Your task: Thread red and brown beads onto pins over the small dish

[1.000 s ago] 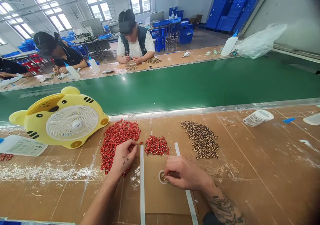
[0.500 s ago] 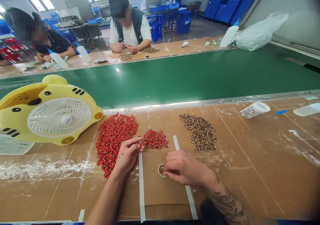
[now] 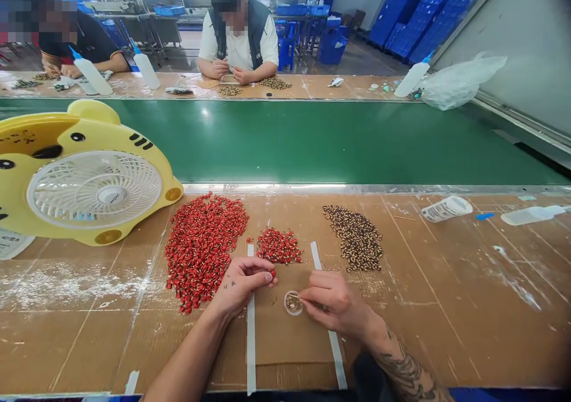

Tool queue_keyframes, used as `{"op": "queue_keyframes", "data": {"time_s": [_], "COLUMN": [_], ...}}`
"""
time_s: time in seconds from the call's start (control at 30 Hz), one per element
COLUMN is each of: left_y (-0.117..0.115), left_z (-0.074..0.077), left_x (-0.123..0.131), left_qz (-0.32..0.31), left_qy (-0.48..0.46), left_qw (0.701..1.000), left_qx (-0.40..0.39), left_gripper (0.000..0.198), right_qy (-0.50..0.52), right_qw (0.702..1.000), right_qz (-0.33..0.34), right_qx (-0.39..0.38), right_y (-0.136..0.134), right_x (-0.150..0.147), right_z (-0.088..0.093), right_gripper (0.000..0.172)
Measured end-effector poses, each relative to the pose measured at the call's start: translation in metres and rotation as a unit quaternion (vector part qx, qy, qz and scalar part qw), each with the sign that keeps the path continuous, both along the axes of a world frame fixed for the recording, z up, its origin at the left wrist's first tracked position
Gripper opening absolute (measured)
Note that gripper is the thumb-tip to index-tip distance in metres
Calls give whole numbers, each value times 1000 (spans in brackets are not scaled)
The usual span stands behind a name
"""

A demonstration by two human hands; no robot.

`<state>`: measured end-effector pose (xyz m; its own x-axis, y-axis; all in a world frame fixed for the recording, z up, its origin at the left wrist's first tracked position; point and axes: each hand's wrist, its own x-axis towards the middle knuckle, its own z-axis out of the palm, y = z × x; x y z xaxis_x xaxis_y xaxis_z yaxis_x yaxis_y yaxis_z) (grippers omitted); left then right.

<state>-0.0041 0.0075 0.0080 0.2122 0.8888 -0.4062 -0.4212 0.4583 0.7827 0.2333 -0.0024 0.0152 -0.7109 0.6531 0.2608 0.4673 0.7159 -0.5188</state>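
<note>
My left hand [image 3: 244, 283] pinches a small red piece [image 3: 272, 273] between thumb and fingertips, over the upper left of a taped cardboard sheet [image 3: 294, 342]. A thin stick [image 3: 294, 296] is gripped by my right hand [image 3: 332, 301], its tip over a small clear round dish [image 3: 293, 304] on the sheet. Just beyond the sheet lies a small pile of red pieces [image 3: 279, 246]. To its left spreads a larger heap of similar red pieces [image 3: 203, 250]. Dark and gold beads [image 3: 355, 237] form a pile beyond my right hand.
A yellow animal-faced fan [image 3: 100, 226] stands at the left. A white tub [image 3: 446, 209], a blue cap [image 3: 484, 216] and a clear bottle [image 3: 529, 214] lie at the right. Past a green conveyor belt [image 3: 312, 140], two people [image 3: 238, 36] sit working at the far bench.
My left hand has moved from the small red pile toward the dish, now with a red piece. My right hand stays at the dish, the stick now visible. The camera view has shifted.
</note>
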Motion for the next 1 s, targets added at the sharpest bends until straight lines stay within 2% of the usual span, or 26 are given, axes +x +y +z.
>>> {"op": "queue_keyframes", "data": {"time_s": [0.2,0.33,0.5,0.7,1.0], "left_y": [-3,-4,-5,-5,-5], "left_z": [-6,-7,-3,-2,-6], "left_x": [1,3,5,5,5], "left_qz": [-21,-36,-60,-60,-62], "left_qy": [33,62,95,79,51], "left_qw": [999,997,993,994,996], "left_qx": [21,37,40,33,34], "left_gripper": [20,17,15,13,15], "right_qy": [0,21,115,201,189], "right_qw": [1000,999,987,963,967], "right_qz": [-5,5,-82,-165,-156], "right_qx": [-10,-40,-81,-74,-72], "right_y": [-2,-1,4,9,14], "right_x": [-4,-4,0,-12,-24], "right_z": [-1,4,18,27,24], "right_gripper": [23,21,20,20,19]}}
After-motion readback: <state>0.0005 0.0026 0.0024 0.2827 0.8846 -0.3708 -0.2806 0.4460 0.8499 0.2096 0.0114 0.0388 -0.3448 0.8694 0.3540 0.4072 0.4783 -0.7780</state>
